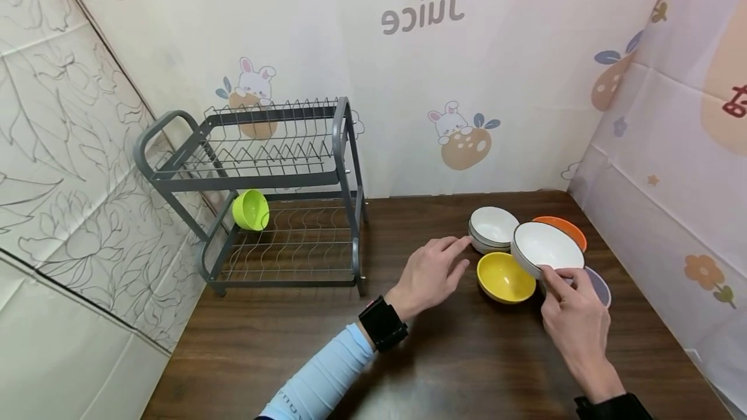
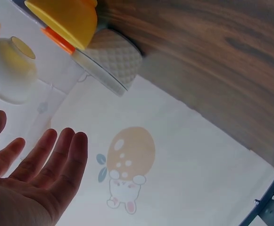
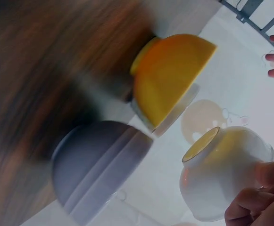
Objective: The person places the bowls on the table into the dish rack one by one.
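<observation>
My right hand [image 1: 578,316] pinches the near rim of a white bowl [image 1: 548,246] with a dark edge, holding it up over the other bowls. In the right wrist view the held bowl [image 3: 228,174] shows its pale outside and foot ring. My left hand [image 1: 428,274] reaches toward the bowls with fingers extended and holds nothing; its palm [image 2: 28,197] shows in the left wrist view. Close to its fingertips stand a yellow bowl [image 1: 506,277] and a stack of white bowls [image 1: 493,224]. An orange bowl [image 1: 563,231] and a grey-purple bowl [image 1: 600,287] are partly hidden behind the held bowl.
A two-tier dark grey dish rack [image 1: 257,180] stands at the left of the wooden table [image 1: 280,349]. On its lower tier a bright green bowl [image 1: 251,210] leans on its side. Printed cloth walls [image 1: 397,96] close in the back and sides.
</observation>
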Available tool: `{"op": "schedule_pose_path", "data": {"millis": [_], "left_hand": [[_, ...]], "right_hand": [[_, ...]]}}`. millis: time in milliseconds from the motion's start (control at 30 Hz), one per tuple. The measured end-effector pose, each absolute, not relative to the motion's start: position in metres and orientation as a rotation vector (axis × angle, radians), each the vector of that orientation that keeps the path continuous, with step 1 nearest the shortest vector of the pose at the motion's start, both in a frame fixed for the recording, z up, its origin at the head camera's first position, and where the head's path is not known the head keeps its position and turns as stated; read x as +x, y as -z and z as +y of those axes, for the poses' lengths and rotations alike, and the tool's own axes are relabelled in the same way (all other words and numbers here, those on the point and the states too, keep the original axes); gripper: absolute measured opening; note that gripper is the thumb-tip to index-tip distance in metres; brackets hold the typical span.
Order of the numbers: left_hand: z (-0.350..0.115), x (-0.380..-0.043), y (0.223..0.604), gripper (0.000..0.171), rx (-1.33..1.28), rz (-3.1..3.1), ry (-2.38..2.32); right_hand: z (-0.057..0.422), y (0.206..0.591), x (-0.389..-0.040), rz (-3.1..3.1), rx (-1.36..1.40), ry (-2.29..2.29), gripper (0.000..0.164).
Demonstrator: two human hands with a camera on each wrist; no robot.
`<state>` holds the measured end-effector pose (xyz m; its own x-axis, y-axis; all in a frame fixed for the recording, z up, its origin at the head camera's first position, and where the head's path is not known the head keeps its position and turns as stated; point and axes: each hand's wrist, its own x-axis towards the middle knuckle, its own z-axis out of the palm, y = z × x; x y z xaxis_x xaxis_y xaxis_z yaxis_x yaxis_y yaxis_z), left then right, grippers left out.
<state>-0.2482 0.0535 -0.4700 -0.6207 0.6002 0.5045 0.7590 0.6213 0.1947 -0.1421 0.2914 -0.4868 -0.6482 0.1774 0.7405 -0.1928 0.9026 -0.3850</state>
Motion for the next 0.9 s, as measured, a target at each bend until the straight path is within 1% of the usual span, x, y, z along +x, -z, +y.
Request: {"op": "schedule_pose_path", "data": {"millis": [233, 467, 567, 800, 900], "left_hand": [[0.045, -0.254, 0.463, 0.044, -1.056, -2.445, 0.593], [0.037, -0.255, 0.456, 0.046, -1.035, -2.46, 0.6], [0.035, -0.256, 0.455, 0.047, -1.02, -2.474, 0.602], [0.029, -0.258, 0.455, 0.051, -1.006, -2.472, 0.625], [0.025, -0.258, 0.455, 0.055, -0.987, -2.478, 0.66]], "right_hand": [[0.275, 0.483, -0.158, -2.165, 0.143, -0.589, 0.035], [0.259, 0.479, -0.172, -2.141, 0.218, -0.627, 0.028], [0.252, 0.477, -0.176, -2.136, 0.235, -0.636, 0.028], [0.235, 0.472, -0.182, -2.143, 0.278, -0.65, 0.035], [0.228, 0.471, -0.184, -2.143, 0.301, -0.662, 0.035]]}}
